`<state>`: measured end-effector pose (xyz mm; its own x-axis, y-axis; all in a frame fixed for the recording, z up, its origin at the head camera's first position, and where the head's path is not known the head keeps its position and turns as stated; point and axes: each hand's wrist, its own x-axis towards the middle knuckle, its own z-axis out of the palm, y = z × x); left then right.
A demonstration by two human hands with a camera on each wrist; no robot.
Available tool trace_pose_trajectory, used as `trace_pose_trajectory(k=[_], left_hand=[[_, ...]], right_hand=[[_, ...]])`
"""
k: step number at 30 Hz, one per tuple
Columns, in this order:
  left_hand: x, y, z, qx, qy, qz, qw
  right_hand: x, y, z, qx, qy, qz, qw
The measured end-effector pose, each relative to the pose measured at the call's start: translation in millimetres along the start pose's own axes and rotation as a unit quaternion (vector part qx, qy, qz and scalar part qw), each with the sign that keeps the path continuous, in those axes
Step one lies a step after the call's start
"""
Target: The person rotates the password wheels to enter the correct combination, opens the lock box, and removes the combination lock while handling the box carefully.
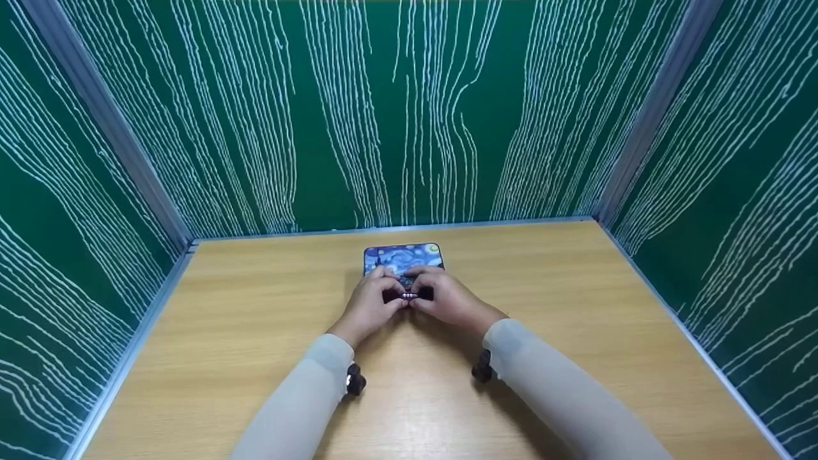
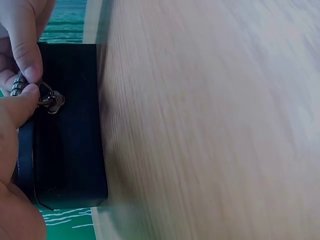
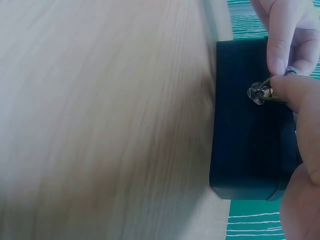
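Note:
A box with a blue swirling night-sky painting on its lid (image 1: 406, 255) and dark sides (image 2: 70, 150) stands on the table. On its front, a small metal clasp (image 2: 58, 103) carries a combination padlock (image 2: 19, 84) with ridged number dials and a curved shackle. My left hand (image 1: 370, 299) pinches the padlock from the left, thumb tip at the shackle. From the right, my right hand (image 1: 450, 298) pinches it too, its thumb (image 3: 287, 89) lying over the shackle. Both hands' fingers reach over the lid's front part and hide some of the painting and most of the lock body.
The wooden table (image 1: 255, 306) spreads around the box. Green panels with white wavy lines (image 1: 332, 115) enclose it at the back and both sides, joined by grey metal posts (image 1: 115, 121). Dark wrist cameras (image 1: 355, 379) sit under both light sleeves (image 1: 287, 402).

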<state>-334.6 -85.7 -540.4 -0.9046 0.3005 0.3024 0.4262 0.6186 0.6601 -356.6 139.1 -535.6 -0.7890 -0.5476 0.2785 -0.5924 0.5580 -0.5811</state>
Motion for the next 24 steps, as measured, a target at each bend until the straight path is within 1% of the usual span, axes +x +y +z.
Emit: trace_pose_trajectory(k=[4, 12, 18, 21, 24], left_hand=[[-1.3, -0.5, -0.3, -0.010, 0.003, 0.004, 0.9999], [-1.4, 0.2, -0.7, -0.007, 0.000, 0.017, 0.9998], [-1.7, 1.3, -1.6, -0.003, -0.008, 0.015, 0.9998], [-1.9, 1.6, -2.8, 0.003, -0.017, 0.010, 0.9998], [-2.4, 2.1, -3.9, 0.008, -0.029, -0.002, 0.9995]], right_hand=[[-0.3, 0.0, -0.1, -0.001, 0.002, -0.003, 1.000], [-1.0, -1.6, -0.2, 0.017, 0.010, -0.007, 1.000], [-1.2, -0.6, -0.7, 0.021, 0.010, -0.010, 1.000], [-1.1, -0.2, -1.0, 0.021, 0.008, -0.011, 1.000], [-0.8, 0.1, -0.8, 0.020, 0.008, -0.010, 1.000]])
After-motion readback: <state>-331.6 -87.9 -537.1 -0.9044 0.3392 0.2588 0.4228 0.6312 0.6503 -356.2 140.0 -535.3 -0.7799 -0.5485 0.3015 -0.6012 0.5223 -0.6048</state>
